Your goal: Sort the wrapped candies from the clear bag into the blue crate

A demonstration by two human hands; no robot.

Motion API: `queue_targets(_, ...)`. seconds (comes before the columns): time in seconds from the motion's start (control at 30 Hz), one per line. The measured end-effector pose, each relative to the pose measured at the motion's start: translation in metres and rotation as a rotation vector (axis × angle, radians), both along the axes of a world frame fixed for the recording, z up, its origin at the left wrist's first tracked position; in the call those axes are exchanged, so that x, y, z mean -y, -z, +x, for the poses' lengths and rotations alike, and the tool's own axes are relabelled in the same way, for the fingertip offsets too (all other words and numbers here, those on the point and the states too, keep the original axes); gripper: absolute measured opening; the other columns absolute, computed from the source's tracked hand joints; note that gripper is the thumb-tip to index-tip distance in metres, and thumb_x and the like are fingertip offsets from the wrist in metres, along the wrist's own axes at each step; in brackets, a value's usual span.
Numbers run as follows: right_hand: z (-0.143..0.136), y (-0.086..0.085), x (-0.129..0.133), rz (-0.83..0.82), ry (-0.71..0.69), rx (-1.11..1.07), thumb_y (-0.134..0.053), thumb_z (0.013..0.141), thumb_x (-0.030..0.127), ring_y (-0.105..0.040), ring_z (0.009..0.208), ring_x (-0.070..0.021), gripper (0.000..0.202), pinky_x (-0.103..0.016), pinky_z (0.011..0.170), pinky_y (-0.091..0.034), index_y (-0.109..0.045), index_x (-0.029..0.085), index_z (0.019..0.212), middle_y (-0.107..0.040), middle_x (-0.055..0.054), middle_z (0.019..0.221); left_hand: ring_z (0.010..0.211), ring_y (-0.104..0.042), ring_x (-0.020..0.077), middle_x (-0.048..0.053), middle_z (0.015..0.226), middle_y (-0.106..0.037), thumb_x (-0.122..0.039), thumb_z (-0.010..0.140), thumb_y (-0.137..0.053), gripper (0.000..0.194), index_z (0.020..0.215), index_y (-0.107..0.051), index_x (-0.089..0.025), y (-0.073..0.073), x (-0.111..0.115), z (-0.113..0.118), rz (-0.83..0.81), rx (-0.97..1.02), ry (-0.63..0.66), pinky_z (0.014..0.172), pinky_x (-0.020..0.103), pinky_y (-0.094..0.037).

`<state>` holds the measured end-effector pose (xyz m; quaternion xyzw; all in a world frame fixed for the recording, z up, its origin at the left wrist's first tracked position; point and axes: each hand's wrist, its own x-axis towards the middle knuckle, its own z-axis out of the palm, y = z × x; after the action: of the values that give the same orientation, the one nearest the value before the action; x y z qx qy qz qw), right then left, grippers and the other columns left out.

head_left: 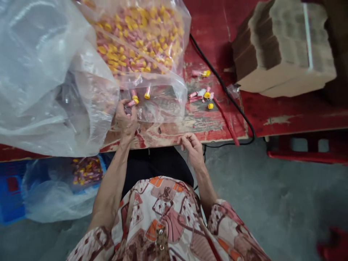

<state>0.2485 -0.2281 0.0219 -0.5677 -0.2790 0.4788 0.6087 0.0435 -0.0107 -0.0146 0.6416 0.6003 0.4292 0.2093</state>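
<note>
My left hand [125,117] reaches to the open mouth of a clear plastic bag [163,108], its thumb and fingers closed on a small pink tube [131,104]. Against that tube lies another pink tube with a yellow cap [135,97], and a third capped tube [147,92] lies just to the right on the plastic. Behind them the bag bulges with a heap of pink tubes with yellow caps [141,36]. Over the table's front edge, my right hand [192,146] has its fingers curled together; whether anything small is between them is hidden.
Loose tube pieces [197,96] and a yellow cap [210,106] lie right of the bag on the worn red table [209,43]. A black cable [223,85] curves past them. Stacked cardboard [285,54] stands at right. Below left is a blue crate [11,195] with a bag of tubes.
</note>
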Motion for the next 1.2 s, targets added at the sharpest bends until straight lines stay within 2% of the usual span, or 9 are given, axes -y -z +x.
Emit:
queue_targets(0.13, 0.001, 0.016, 0.057, -0.171, 0.135, -0.075, -0.086, 0.092, 0.067, -0.048, 0.061, -0.0108, 0.048, -0.027, 0.064, -0.047, -0.062, 0.025, 0.087, -0.07, 0.001, 0.083, 0.111, -0.075, 0.0208, 0.0, 0.116, -0.077, -0.045, 0.108, -0.072, 0.023, 0.12, -0.067, -0.026, 0.0, -0.003, 0.001, -0.006, -0.02, 0.011, 0.092, 0.039, -0.059)
queue_targets(0.27, 0.003, 0.038, 0.097, -0.252, 0.337, -0.208, -0.094, 0.078, 0.066, -0.044, 0.06, -0.0103, 0.054, -0.025, 0.059, -0.041, -0.061, 0.024, 0.086, -0.069, 0.001, 0.081, 0.114, -0.074, 0.0219, 0.002, 0.12, -0.077, -0.039, 0.106, -0.071, 0.021, 0.121, -0.066, -0.025, -0.007, 0.0, 0.003, -0.016, -0.072, 0.004, 0.097, 0.039, -0.059)
queue_targets(0.4, 0.009, 0.051, 0.114, -0.236, 0.471, -0.283, -0.097, 0.072, 0.066, -0.044, 0.063, -0.0109, 0.058, -0.024, 0.056, -0.036, -0.059, 0.024, 0.086, -0.066, 0.0, 0.081, 0.119, -0.072, 0.0217, 0.003, 0.119, -0.077, -0.035, 0.105, -0.071, 0.021, 0.12, -0.066, -0.022, -0.012, 0.0, 0.005, -0.025, -0.089, 0.0, 0.099, 0.039, -0.057)
queue_targets(0.53, 0.022, 0.047, 0.111, -0.173, 0.522, -0.246, -0.097, 0.073, 0.065, -0.045, 0.064, -0.0111, 0.056, -0.024, 0.055, -0.036, -0.061, 0.025, 0.087, -0.067, 0.0, 0.082, 0.119, -0.073, 0.0262, 0.007, 0.119, -0.076, -0.031, 0.104, -0.069, 0.015, 0.116, -0.064, -0.023, -0.013, -0.002, 0.006, -0.015, -0.089, 0.007, 0.103, 0.044, -0.059)
queue_targets(0.63, 0.042, 0.033, 0.093, -0.067, 0.55, -0.16, -0.094, 0.079, 0.063, -0.044, 0.062, -0.0098, 0.051, -0.022, 0.056, -0.036, -0.062, 0.024, 0.089, -0.067, 0.001, 0.083, 0.121, -0.073, 0.0274, 0.01, 0.125, -0.076, -0.027, 0.101, -0.067, 0.018, 0.119, -0.064, -0.024, -0.015, 0.001, 0.007, -0.025, -0.084, 0.015, 0.105, 0.045, -0.06)
queue_targets(0.7, 0.062, 0.021, 0.071, 0.02, 0.561, -0.054, -0.091, 0.086, 0.06, -0.044, 0.062, -0.0094, 0.046, -0.022, 0.057, -0.036, -0.062, 0.024, 0.09, -0.067, 0.001, 0.084, 0.121, -0.073, 0.0275, 0.011, 0.126, -0.076, -0.027, 0.101, -0.067, 0.019, 0.12, -0.064, -0.024, -0.017, 0.003, 0.008, -0.027, -0.083, 0.01, 0.104, 0.044, -0.06)
queue_targets(0.87, 0.119, -0.001, -0.017, 0.134, 0.508, 0.358, -0.075, 0.1, 0.064, -0.05, 0.067, -0.012, 0.041, -0.026, 0.063, -0.045, -0.064, 0.025, 0.096, -0.065, 0.0, 0.088, 0.112, -0.075, 0.025, 0.008, 0.124, -0.078, -0.032, 0.102, -0.067, 0.021, 0.121, -0.068, -0.023, -0.015, 0.006, 0.009, -0.024, -0.07, -0.027, 0.092, 0.038, -0.059)
queue_targets(1.03, 0.158, 0.007, -0.098, 0.047, 0.402, 0.777, -0.062, 0.109, 0.06, -0.062, 0.087, -0.0166, 0.039, -0.03, 0.082, -0.054, -0.075, 0.023, 0.107, -0.069, -0.003, 0.099, 0.104, -0.074, 0.0206, 0.003, 0.117, -0.078, -0.033, 0.102, -0.072, 0.021, 0.12, -0.07, -0.021, -0.009, 0.004, 0.007, -0.042, 0.002, -0.034, 0.092, 0.037, -0.056)
queue_targets(1.2, 0.172, 0.019, -0.135, -0.061, 0.296, 1.111, -0.059, 0.112, 0.042, -0.065, 0.099, -0.022, 0.031, -0.038, 0.096, -0.055, -0.082, 0.021, 0.106, -0.072, -0.009, 0.111, 0.106, -0.074, 0.0228, 0.004, 0.118, -0.079, -0.028, 0.1, -0.071, 0.019, 0.119, -0.07, -0.023, -0.011, 0.008, 0.007, -0.051, 0.029, -0.015, 0.096, 0.038, -0.059)
